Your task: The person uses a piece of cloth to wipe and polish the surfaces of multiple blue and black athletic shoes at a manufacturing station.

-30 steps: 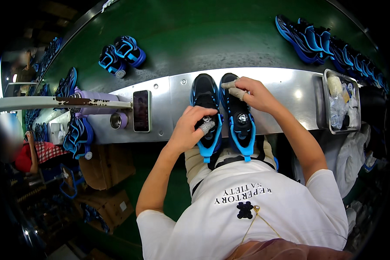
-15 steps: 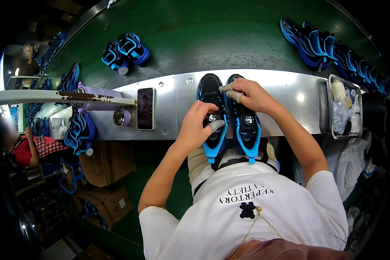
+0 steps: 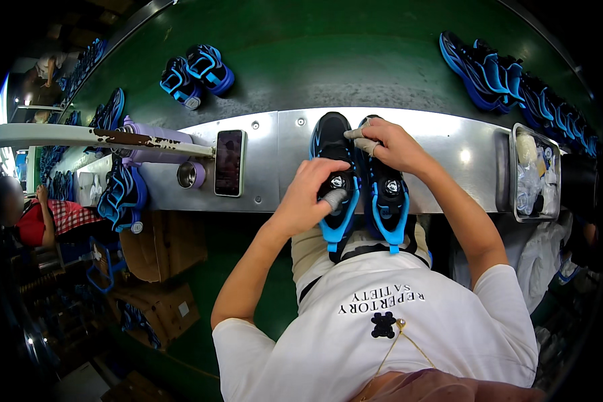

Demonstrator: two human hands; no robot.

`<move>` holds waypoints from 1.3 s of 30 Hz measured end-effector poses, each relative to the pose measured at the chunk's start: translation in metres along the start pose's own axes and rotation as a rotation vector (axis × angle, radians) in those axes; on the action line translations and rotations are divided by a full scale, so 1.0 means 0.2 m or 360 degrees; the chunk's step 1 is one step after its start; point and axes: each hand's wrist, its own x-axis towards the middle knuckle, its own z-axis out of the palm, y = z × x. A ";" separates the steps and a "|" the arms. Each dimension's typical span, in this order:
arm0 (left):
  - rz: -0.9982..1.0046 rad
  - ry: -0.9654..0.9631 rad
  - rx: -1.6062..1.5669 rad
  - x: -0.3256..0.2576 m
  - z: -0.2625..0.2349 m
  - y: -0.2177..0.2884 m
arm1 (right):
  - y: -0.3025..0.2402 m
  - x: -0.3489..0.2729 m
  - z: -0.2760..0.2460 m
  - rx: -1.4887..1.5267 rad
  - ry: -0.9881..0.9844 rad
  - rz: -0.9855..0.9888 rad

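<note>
1. Shoes: a black-and-blue pair, left shoe (image 3: 333,181) and right shoe (image 3: 385,194), lies side by side, touching, on the metal shelf (image 3: 462,151) in front of the person.
2. Long axis runs 12 to 6 o'clock; toes point to 12, heels overhang the shelf's near edge at 6.
3. Left hand (image 3: 309,201) lies curled over the left shoe's instep, its taped finger beside the round dial; whether it pinches the dial I cannot tell.
4. Right hand (image 3: 390,144) is closed on the right shoe's toe end, taped fingers pinched at its tip.
5. Phone (image 3: 230,163) lies at 9 o'clock from the shoes, cup (image 3: 190,174) beyond it; tray (image 3: 534,173) at 3 o'clock.
6. Since the earlier frames the pair keeps its heading, and both hands stay on the same shoes.
</note>
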 end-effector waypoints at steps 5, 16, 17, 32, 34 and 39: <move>-0.0340 -0.0012 -0.0113 0.02 0.01 0.00 | 0.03 -0.01 0.01 -0.0088 0.0000 -0.0063; -0.0340 -0.0022 -0.0185 0.02 0.03 -0.01 | 0.03 -0.01 0.00 -0.0091 -0.0018 -0.0082; -0.0340 -0.0018 -0.0183 0.02 0.02 -0.03 | 0.03 0.00 0.00 -0.0100 -0.0018 -0.0094; -0.0077 -0.0075 -0.0341 0.00 0.02 -0.08 | 0.01 -0.02 -0.02 -0.0052 -0.0016 -0.0010; -0.0032 -0.0098 -0.0330 0.01 0.00 -0.08 | 0.02 -0.02 -0.02 -0.0069 -0.0034 -0.0013; 0.0127 0.0221 0.0069 0.00 0.07 -0.02 | 0.05 -0.03 -0.01 -0.0062 -0.0003 -0.0095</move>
